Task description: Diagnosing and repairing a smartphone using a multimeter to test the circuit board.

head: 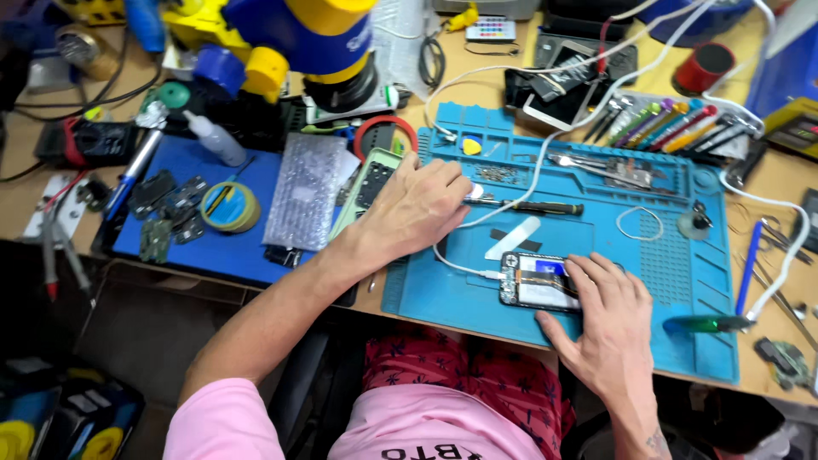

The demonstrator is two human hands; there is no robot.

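Note:
An opened phone (532, 281) lies on the blue repair mat (426, 298), its insides showing and a white cable (460, 267) plugged into its left end. My right hand (607, 319) lies over the phone's right half, fingers spread on top and thumb at its near edge, holding it down. My left hand (417, 204) reaches across the mat's left edge, its fingers curled around the white-capped end of a black screwdriver (532, 207) that lies flat on the mat. Under that hand's wrist sits a pale green phone frame (368, 181).
A white plastic strip (514, 238) and black tape lie above the phone. Coloured screwdrivers (673, 126), tweezers and loose screws (498, 173) fill the mat's far trays. A microscope (324, 43), tape rolls (230, 206), a bubble bag (304, 189) and a green-handled tool (707, 324) surround the mat.

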